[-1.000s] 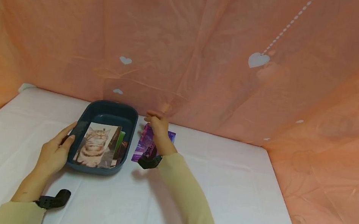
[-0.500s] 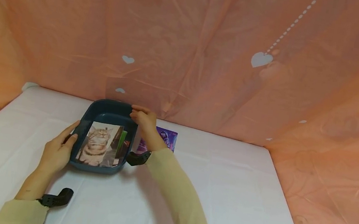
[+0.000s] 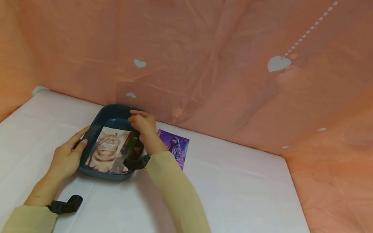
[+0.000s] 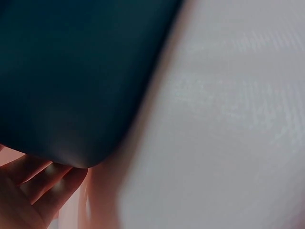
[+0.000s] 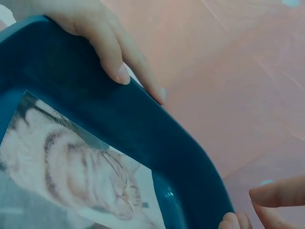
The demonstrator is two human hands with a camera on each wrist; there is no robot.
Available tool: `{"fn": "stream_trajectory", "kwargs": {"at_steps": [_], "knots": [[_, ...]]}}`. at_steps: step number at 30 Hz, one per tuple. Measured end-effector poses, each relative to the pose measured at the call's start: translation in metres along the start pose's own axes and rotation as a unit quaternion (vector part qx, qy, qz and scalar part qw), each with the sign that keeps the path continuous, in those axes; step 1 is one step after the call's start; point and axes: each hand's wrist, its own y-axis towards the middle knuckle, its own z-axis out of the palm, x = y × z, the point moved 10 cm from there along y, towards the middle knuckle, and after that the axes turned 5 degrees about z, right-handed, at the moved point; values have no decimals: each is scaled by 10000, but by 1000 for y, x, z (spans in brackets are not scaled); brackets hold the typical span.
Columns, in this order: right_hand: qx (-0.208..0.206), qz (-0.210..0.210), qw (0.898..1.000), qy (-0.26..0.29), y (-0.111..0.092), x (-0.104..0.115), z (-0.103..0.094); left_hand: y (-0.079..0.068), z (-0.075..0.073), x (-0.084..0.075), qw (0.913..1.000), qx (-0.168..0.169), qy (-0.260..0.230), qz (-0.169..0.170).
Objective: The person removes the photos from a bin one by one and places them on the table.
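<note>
My left hand (image 3: pixel 65 159) grips the left side of a dark blue tray (image 3: pixel 96 131). Its thumb lies along the rim and its other fingers reach round the outside. On top of the several cards or photos inside lies a picture of a striped cat (image 3: pixel 106 151); green and dark edges show to its right. My right hand (image 3: pixel 145 128) is over the tray's far right corner. In the right wrist view, fingertips (image 5: pixel 233 221) overlap the rim and another finger stretches out beside it. Whether these fingers curl round the rim is unclear. The right hand's underside is hidden.
A purple card with a hooded figure (image 3: pixel 175 146) lies right of the tray, partly behind the right sleeve (image 3: pixel 178 199). All stands on a white-covered table (image 3: pixel 231 202). An orange curtain with white hearts (image 3: pixel 233 87) hangs close behind the tray and along both sides.
My right hand has moved left from above the purple card to the tray's far right corner, uncovering more of the card. The left hand has kept its grip on the tray.
</note>
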Motion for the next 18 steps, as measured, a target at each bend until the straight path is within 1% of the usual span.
{"fn": "stream_trajectory", "kwargs": {"at_steps": [3, 9, 13, 18], "knots": [[-66, 59, 9999, -62, 1, -6, 3, 0, -1, 0, 10000, -24, -7, -6], [-286, 213, 9993, -145, 2, -17, 3, 0, 0, 1, 10000, -76, 14, 26], [-441, 198, 9984, -278, 3, -19, 3, 0, -1, 1, 10000, -78, 8, 45], [-403, 223, 9982, -378, 4, -23, 6, 0, -1, 1, 9999, -83, -4, 68]]}}
